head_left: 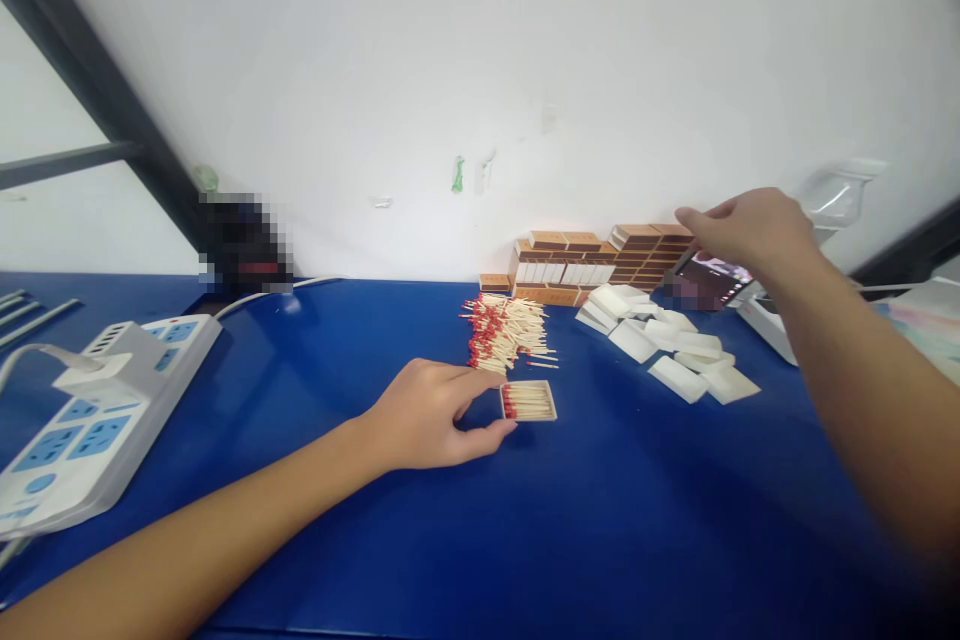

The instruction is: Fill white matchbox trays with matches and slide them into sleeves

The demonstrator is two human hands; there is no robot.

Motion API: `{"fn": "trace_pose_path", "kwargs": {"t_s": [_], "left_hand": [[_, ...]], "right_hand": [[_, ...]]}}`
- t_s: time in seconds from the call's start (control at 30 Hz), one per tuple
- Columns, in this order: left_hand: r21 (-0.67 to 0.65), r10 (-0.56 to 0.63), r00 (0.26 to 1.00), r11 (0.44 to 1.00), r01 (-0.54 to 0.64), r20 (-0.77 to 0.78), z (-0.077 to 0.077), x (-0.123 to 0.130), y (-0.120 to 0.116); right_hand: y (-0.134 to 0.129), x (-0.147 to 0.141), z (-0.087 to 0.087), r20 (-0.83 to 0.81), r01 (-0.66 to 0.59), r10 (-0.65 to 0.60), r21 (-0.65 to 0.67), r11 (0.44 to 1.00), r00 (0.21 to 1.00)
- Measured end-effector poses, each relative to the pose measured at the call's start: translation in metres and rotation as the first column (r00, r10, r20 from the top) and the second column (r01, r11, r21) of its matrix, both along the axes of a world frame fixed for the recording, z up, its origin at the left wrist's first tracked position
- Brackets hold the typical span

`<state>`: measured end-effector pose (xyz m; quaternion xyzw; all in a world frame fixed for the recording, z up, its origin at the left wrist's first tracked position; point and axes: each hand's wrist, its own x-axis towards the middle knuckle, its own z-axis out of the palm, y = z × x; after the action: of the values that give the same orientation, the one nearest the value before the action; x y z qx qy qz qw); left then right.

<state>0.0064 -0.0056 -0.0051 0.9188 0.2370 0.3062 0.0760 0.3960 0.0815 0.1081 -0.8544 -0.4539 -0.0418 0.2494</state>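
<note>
My left hand pinches the left end of a small white matchbox tray between thumb and fingers, low over the blue table. Matches lie side by side in it, red heads to the left. Just behind the tray is a loose heap of red-tipped matches. At the back right, my right hand reaches to the right end of a stack of brown-orange matchboxes. Its fingertips close around a matchbox at the top there, partly hidden by the hand.
White empty trays lie scattered right of the heap. A lit phone leans behind them, near a clear plastic container. On the left sits a white power strip with a cable. The white wall rises behind the table.
</note>
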Motion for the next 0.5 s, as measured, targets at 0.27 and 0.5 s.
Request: {"fn": "trace_pose_path", "kwargs": {"t_s": [0.27, 0.5], "left_hand": [[-0.076, 0.002, 0.999, 0.997, -0.006, -0.048, 0.001, -0.001, 0.000], [0.060, 0.006, 0.990, 0.998, -0.014, 0.139, -0.002, 0.001, 0.000]], "right_hand": [[0.003, 0.003, -0.016, -0.185, 0.019, -0.019, -0.003, 1.000, 0.983], [-0.030, -0.023, -0.011, -0.154, 0.091, -0.026, 0.437, 0.895, 0.988]]}}
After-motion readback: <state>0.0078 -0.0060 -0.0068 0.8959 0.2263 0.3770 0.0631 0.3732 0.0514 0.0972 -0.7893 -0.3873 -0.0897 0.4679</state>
